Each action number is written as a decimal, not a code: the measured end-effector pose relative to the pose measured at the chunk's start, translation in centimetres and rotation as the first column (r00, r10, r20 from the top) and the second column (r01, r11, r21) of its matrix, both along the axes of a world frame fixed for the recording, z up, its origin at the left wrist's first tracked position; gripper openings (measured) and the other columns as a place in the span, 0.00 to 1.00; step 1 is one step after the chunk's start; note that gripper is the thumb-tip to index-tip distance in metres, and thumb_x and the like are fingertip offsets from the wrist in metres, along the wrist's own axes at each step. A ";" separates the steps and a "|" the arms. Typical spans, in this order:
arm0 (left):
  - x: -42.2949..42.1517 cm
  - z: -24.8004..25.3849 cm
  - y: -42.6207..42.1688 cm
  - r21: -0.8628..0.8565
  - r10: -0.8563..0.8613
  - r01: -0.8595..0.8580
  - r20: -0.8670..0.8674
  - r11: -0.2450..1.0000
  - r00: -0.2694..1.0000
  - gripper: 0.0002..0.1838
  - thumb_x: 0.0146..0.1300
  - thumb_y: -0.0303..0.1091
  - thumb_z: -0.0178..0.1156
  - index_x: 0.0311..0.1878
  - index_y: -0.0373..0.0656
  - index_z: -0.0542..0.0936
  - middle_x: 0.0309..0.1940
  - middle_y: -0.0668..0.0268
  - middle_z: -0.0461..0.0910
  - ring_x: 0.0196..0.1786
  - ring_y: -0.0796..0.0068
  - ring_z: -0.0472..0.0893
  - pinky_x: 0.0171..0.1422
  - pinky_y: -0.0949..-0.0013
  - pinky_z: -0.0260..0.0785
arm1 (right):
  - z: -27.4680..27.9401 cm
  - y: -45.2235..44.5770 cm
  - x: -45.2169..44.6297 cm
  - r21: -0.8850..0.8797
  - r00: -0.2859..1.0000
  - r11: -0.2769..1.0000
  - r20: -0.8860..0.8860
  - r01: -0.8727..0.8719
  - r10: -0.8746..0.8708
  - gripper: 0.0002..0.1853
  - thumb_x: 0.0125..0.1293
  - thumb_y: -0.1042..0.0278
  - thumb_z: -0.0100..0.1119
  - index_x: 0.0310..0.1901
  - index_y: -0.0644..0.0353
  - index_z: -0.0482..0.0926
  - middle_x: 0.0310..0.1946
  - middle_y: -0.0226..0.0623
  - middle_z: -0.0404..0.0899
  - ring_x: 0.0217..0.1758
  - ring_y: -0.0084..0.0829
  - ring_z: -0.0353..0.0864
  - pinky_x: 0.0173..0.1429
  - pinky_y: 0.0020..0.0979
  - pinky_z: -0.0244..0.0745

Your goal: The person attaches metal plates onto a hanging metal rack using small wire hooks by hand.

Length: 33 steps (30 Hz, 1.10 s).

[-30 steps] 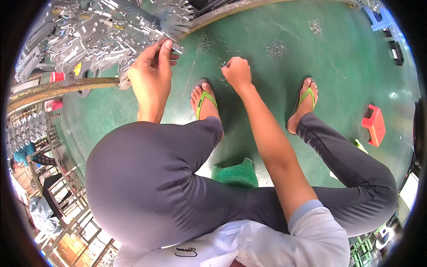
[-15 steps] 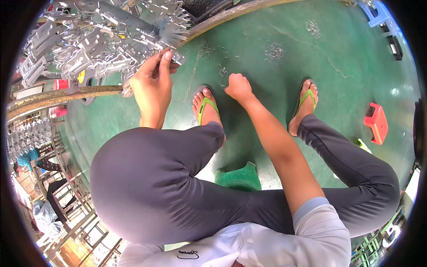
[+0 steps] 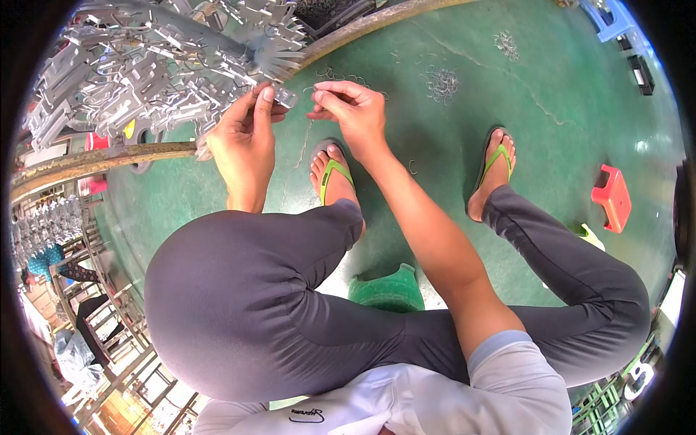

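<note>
My left hand point(image 3: 246, 141) is closed in a pinch on a small silvery metal piece point(image 3: 286, 96) at the edge of a dense cluster of metal parts point(image 3: 145, 69). These thin bent pieces hang around a grey central bar point(image 3: 206, 32). To the right of that piece, my right hand point(image 3: 355, 119) has its thumb and forefinger pressed together, with the other fingers curled. Whatever lies between those fingertips is too small to make out. A small curved wire hook point(image 3: 412, 167) shows below and right of my right hand.
Small piles of wire hooks point(image 3: 441, 85) lie on the green floor point(image 3: 449, 145). A rusty rail point(image 3: 109, 157) runs under the metal cluster. A red stool point(image 3: 612, 198) stands at right, and a green stool point(image 3: 388, 290) is beneath me. A person's patterned sleeve point(image 3: 45, 259) shows at far left.
My right hand has risen from above the floor, moving left toward my left hand. The left hand keeps its pinch. A single hook now shows lower right, and the view has shifted slightly.
</note>
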State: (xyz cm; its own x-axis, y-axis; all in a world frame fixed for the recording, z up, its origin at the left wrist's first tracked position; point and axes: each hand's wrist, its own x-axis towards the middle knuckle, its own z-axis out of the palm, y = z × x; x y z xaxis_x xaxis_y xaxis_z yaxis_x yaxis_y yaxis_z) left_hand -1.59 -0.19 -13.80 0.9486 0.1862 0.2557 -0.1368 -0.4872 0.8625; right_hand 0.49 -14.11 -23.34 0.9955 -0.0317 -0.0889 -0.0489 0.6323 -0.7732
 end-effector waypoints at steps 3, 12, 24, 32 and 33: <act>-0.1 -0.1 0.0 -0.024 0.004 -0.004 -0.001 1.000 1.000 0.13 0.76 0.31 0.64 0.53 0.29 0.86 0.38 0.59 0.89 0.38 0.74 0.89 0.45 0.71 0.84 | 0.3 0.3 -0.2 -0.002 0.999 1.000 -0.031 -0.010 0.010 0.10 0.68 0.81 0.66 0.49 0.76 0.85 0.41 0.48 0.87 0.40 0.32 0.88 0.49 0.42 0.93; 0.2 -0.3 -0.2 -0.069 0.027 -0.026 0.007 0.997 1.000 0.13 0.75 0.31 0.66 0.52 0.29 0.86 0.35 0.57 0.90 0.37 0.73 0.90 0.42 0.72 0.83 | 0.3 0.5 0.1 -0.011 0.995 0.997 -0.064 -0.073 0.073 0.10 0.68 0.80 0.66 0.48 0.75 0.85 0.40 0.47 0.87 0.39 0.33 0.88 0.48 0.42 0.93; -2.2 -4.6 0.4 -0.005 0.004 -0.004 -0.046 1.000 0.999 0.10 0.66 0.25 0.70 0.49 0.33 0.86 0.35 0.59 0.90 0.35 0.74 0.91 0.41 0.71 0.83 | 0.5 -1.0 0.9 -0.412 0.965 0.872 -0.110 -0.263 0.239 0.12 0.62 0.67 0.73 0.44 0.66 0.90 0.33 0.33 0.89 0.35 0.22 0.83 0.41 0.26 0.78; -0.9 -4.8 0.0 0.222 -0.183 0.167 0.055 0.961 0.982 0.08 0.66 0.24 0.69 0.47 0.36 0.89 0.33 0.58 0.88 0.35 0.69 0.90 0.39 0.71 0.82 | 0.0 -2.6 1.5 -0.115 0.900 0.912 -0.246 -0.395 0.359 0.08 0.65 0.70 0.70 0.42 0.63 0.87 0.37 0.31 0.86 0.39 0.22 0.80 0.49 0.27 0.77; -0.8 -4.8 0.0 0.250 -0.204 0.179 0.079 0.952 0.976 0.08 0.65 0.24 0.69 0.47 0.36 0.89 0.34 0.57 0.87 0.33 0.67 0.89 0.38 0.68 0.81 | 0.1 -2.7 1.4 -0.101 0.898 0.912 -0.249 -0.397 0.363 0.07 0.65 0.70 0.70 0.41 0.63 0.87 0.37 0.30 0.86 0.40 0.22 0.80 0.49 0.27 0.77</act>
State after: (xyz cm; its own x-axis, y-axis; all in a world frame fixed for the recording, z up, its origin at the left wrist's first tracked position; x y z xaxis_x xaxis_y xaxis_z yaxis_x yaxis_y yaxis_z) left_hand -2.41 -0.20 -18.55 0.9265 -0.0753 0.3687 -0.3298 -0.6341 0.6994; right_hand 1.94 -16.86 -23.26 0.8895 0.3159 -0.3302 -0.4421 0.4125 -0.7965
